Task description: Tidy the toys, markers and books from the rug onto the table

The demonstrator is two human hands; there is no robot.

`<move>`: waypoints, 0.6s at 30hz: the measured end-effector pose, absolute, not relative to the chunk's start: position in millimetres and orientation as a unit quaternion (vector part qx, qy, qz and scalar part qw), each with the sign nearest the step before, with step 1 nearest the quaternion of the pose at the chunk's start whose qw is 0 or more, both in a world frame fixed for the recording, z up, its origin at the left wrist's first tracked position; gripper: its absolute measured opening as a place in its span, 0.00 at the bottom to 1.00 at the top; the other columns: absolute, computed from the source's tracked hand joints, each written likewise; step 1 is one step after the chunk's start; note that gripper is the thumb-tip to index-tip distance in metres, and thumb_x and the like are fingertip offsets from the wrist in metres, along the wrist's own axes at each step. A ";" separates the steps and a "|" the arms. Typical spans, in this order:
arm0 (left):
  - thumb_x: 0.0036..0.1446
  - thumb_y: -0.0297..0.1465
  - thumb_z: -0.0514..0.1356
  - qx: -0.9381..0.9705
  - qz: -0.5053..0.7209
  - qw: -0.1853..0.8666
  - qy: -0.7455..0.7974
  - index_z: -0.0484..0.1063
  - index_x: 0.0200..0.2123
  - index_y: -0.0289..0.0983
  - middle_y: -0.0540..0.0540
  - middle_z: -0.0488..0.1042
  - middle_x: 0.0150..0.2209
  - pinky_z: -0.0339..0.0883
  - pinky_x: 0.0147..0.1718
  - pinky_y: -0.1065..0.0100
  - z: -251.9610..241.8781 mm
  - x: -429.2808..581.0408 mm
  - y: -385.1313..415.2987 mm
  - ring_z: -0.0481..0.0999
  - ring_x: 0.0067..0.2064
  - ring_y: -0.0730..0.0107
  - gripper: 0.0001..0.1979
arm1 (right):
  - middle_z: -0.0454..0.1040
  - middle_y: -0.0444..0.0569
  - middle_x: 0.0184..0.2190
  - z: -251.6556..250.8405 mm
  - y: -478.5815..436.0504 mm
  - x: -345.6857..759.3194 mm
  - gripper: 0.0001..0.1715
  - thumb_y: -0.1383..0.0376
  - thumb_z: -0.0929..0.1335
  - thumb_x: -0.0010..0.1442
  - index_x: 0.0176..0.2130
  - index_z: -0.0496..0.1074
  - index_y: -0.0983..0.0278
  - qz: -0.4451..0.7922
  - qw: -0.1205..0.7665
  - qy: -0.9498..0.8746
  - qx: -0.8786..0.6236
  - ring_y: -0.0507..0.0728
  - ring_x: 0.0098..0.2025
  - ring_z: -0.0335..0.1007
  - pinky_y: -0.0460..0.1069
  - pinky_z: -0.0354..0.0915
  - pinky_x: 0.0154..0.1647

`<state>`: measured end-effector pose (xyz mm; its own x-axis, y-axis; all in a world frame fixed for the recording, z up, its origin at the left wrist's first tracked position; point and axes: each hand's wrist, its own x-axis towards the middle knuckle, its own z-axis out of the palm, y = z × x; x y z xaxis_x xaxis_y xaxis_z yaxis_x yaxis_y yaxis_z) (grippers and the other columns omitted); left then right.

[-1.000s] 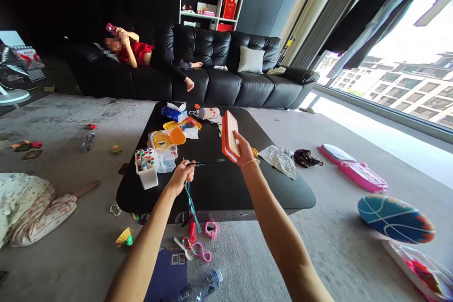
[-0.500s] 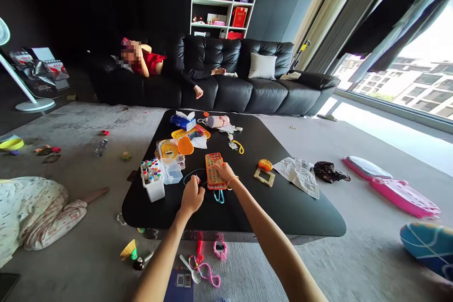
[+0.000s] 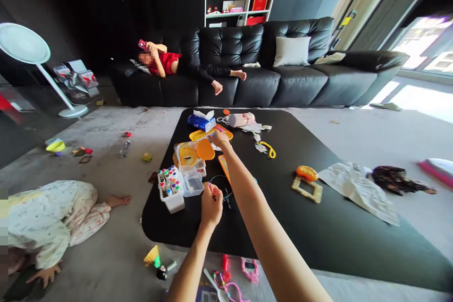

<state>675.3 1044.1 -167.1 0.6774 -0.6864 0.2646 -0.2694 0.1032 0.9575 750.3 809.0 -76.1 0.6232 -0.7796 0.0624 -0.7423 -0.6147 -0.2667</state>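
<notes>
My left hand [image 3: 212, 204] is closed in a pinch over the near left of the black table [image 3: 276, 226], with a thin dark cord [image 3: 230, 183] looping out beside it. Stretched across the table, my right hand [image 3: 220, 138] has its fingers apart at the yellow tray [image 3: 198, 136], which holds small things I cannot make out. My right forearm hides most of an orange case [image 3: 223, 168]. Left of my hands are a white box of colourful-capped markers [image 3: 171, 200], a clear plastic box [image 3: 194, 188] and an orange round lid [image 3: 205, 149].
A blue tissue pack [image 3: 201, 121] and a pink bottle [image 3: 240, 119] lie at the table's far end. Rightward are an orange toy [image 3: 306, 173], a small frame [image 3: 307, 190] and a crumpled plastic bag [image 3: 357, 188]. One person lies on the sofa [image 3: 293, 82]; another crouches at left.
My right hand has left the orange case and moved farther forward and left to the yellow tray. My left hand stays pinched near the cord. The view has turned left.
</notes>
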 end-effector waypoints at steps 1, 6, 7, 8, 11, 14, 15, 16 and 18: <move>0.63 0.34 0.51 0.649 -0.165 0.646 -0.366 0.55 0.32 0.41 0.51 0.61 0.29 0.59 0.34 0.67 -166.9 675.8 1042.9 0.65 0.31 0.69 0.07 | 0.66 0.68 0.58 -80.1 805.4 755.9 0.30 0.59 0.66 0.64 0.60 0.62 0.73 -0.085 0.110 0.448 -0.883 0.67 0.61 0.60 0.59 0.56 0.60; 0.64 0.36 0.51 0.638 -0.166 0.653 -0.373 0.57 0.33 0.40 0.49 0.63 0.31 0.60 0.37 0.66 -167.6 679.3 1039.2 0.66 0.34 0.68 0.08 | 0.63 0.75 0.57 -95.6 787.5 764.6 0.43 0.59 0.74 0.55 0.61 0.58 0.77 -0.066 0.099 0.488 -0.864 0.72 0.59 0.60 0.63 0.58 0.56; 0.64 0.36 0.51 0.637 -0.165 0.655 -0.372 0.57 0.33 0.40 0.49 0.62 0.31 0.60 0.37 0.66 -167.5 679.5 1039.5 0.66 0.34 0.68 0.09 | 0.63 0.74 0.57 -96.4 785.1 764.1 0.43 0.59 0.73 0.55 0.61 0.58 0.76 -0.063 0.091 0.483 -0.869 0.72 0.59 0.59 0.63 0.58 0.56; 0.64 0.37 0.51 0.638 -0.165 0.654 -0.372 0.57 0.33 0.40 0.49 0.62 0.31 0.60 0.38 0.65 -167.3 679.4 1040.1 0.66 0.34 0.68 0.09 | 0.63 0.72 0.57 -96.4 783.7 763.3 0.43 0.58 0.73 0.56 0.62 0.57 0.75 -0.060 0.082 0.474 -0.875 0.71 0.60 0.58 0.63 0.57 0.56; 0.64 0.38 0.52 0.637 -0.176 0.654 -0.370 0.57 0.33 0.40 0.49 0.63 0.31 0.60 0.37 0.65 -165.8 677.9 1042.4 0.66 0.34 0.68 0.10 | 0.62 0.64 0.61 -94.3 786.0 761.3 0.35 0.62 0.69 0.61 0.64 0.59 0.63 -0.053 0.051 0.428 -0.901 0.69 0.64 0.53 0.62 0.53 0.61; 0.64 0.40 0.51 0.626 -0.185 0.664 -0.365 0.55 0.32 0.40 0.49 0.63 0.31 0.61 0.36 0.65 -164.1 676.1 1043.0 0.66 0.33 0.69 0.12 | 0.60 0.54 0.64 -90.2 792.0 762.5 0.32 0.70 0.67 0.61 0.62 0.62 0.53 -0.040 0.032 0.372 -0.927 0.64 0.67 0.51 0.59 0.51 0.64; 0.65 0.40 0.51 0.625 -0.185 0.665 -0.366 0.55 0.32 0.40 0.49 0.63 0.31 0.61 0.36 0.65 -163.9 675.8 1042.6 0.66 0.33 0.69 0.12 | 0.61 0.53 0.64 -88.5 793.2 763.6 0.32 0.72 0.66 0.60 0.61 0.64 0.53 -0.033 0.029 0.358 -0.933 0.63 0.67 0.52 0.57 0.52 0.64; 0.65 0.41 0.51 0.625 -0.184 0.663 -0.369 0.55 0.32 0.40 0.49 0.63 0.31 0.61 0.36 0.65 -163.8 675.7 1041.8 0.66 0.33 0.68 0.13 | 0.64 0.53 0.63 -86.7 793.8 765.0 0.31 0.74 0.67 0.60 0.60 0.65 0.54 -0.026 0.026 0.350 -0.936 0.62 0.66 0.54 0.56 0.55 0.63; 0.65 0.43 0.50 0.628 -0.185 0.654 -0.379 0.56 0.33 0.40 0.49 0.63 0.31 0.61 0.36 0.65 -164.4 676.1 1039.6 0.67 0.33 0.68 0.13 | 0.69 0.56 0.58 -83.0 793.3 768.5 0.26 0.72 0.68 0.61 0.58 0.67 0.60 -0.016 0.021 0.344 -0.939 0.62 0.61 0.62 0.57 0.62 0.58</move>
